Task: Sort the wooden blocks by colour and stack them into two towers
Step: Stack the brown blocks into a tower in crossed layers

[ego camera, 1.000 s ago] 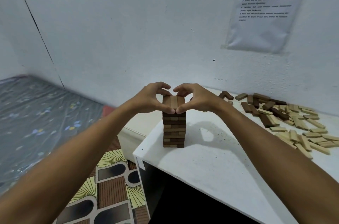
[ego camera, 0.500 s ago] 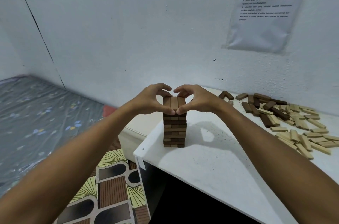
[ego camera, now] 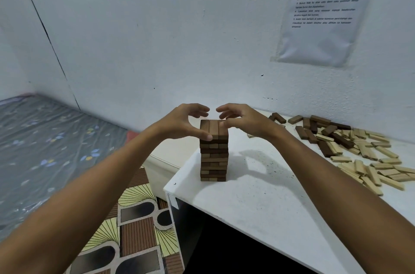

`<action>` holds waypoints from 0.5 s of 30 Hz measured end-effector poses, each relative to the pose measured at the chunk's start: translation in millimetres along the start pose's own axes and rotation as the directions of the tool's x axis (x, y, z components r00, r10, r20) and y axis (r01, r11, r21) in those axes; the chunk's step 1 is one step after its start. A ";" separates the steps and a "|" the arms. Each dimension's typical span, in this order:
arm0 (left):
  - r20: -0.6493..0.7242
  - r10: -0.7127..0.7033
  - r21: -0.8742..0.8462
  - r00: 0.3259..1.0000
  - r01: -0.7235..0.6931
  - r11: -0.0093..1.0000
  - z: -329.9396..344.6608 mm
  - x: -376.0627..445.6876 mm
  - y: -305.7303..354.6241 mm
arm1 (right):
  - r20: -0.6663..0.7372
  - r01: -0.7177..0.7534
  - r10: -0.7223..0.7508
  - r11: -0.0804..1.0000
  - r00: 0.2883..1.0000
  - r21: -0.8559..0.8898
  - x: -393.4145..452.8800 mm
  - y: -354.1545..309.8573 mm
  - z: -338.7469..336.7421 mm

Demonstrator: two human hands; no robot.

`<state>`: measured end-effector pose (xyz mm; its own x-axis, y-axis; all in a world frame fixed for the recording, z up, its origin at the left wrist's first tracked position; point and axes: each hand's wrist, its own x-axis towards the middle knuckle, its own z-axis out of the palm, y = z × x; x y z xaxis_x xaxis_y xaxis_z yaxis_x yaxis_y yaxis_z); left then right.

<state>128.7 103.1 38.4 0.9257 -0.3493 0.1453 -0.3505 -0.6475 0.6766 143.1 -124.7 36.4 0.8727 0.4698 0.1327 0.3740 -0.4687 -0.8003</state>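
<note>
A tower of dark brown blocks (ego camera: 213, 157) stands several layers high near the left corner of the white table (ego camera: 258, 195). My left hand (ego camera: 182, 123) is at its top left, thumb tip resting on the front of the top layer, fingers curled apart above it. My right hand (ego camera: 244, 120) hovers at the top right with spread fingers, fingertips at the rightmost top block. Neither hand holds a block. Loose dark blocks (ego camera: 323, 132) and a heap of light blocks (ego camera: 377, 168) lie mixed on the table's right side.
The table's left corner edge (ego camera: 170, 186) is close to the tower. A wall with a taped paper sheet (ego camera: 323, 11) runs behind the table. Below on the left are a grey mattress (ego camera: 45, 143) and a patterned floor mat (ego camera: 134, 229).
Both hands were pressed around the tower's top layer with thumbs meeting in front. Now they have loosened: the right thumb has left the front and the fingers of both have lifted and spread.
</note>
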 end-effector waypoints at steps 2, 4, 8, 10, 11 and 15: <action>-0.003 0.005 -0.003 1.000 -0.005 1.000 -3.5 -2.3 -0.1 | -0.015 0.000 0.000 1.000 1.000 0.018 -3.0 2.2 -2.3; -0.003 0.001 -0.015 1.000 -0.002 1.000 -4.2 -5.2 -1.7 | -0.027 0.002 -0.002 1.000 1.000 0.011 -6.3 5.7 -4.3; -0.007 -0.005 -0.037 1.000 0.005 0.999 1.4 -10.1 -10.3 | -0.013 -0.019 0.019 1.000 1.000 0.009 -12.0 12.0 -5.4; -0.020 0.000 -0.044 1.000 -0.001 0.999 3.3 -11.3 -13.0 | -0.008 -0.031 0.031 0.999 0.999 0.016 -12.8 13.8 -4.8; -0.026 0.003 -0.045 1.000 -0.004 0.999 3.7 -11.1 -13.4 | -0.006 -0.035 0.035 0.999 0.999 0.016 -13.0 13.9 -4.8; -0.031 0.003 -0.039 1.000 -0.004 0.999 4.4 -11.1 -13.1 | 0.003 -0.042 0.042 0.999 0.999 -0.001 -13.3 11.3 -5.2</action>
<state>122.4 112.4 24.8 0.9286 -0.3301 0.1697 -0.3487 -0.6194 0.7034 137.3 -140.1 28.6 0.8866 0.4521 0.0976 0.3378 -0.4890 -0.8042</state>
